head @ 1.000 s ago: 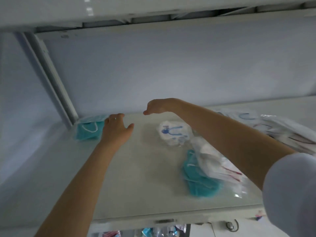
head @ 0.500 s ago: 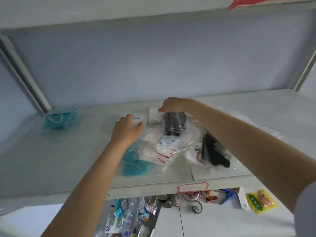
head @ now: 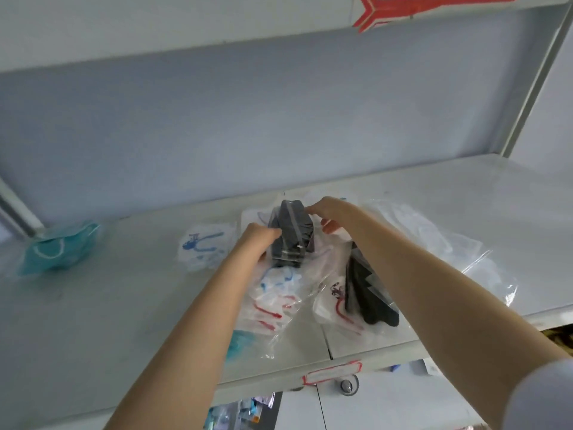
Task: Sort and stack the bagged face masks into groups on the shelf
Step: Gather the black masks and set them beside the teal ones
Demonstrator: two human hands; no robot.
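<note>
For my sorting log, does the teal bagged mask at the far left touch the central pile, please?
No, the teal bagged mask lies alone, with bare shelf between it and the pile.

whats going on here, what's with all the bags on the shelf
A person is sorting bagged face masks on a shelf. The left hand and right hand both grip a bag of black masks above a loose pile of white mask bags. A second black bag lies in the pile to the right. A teal bag sits apart at far left.
</note>
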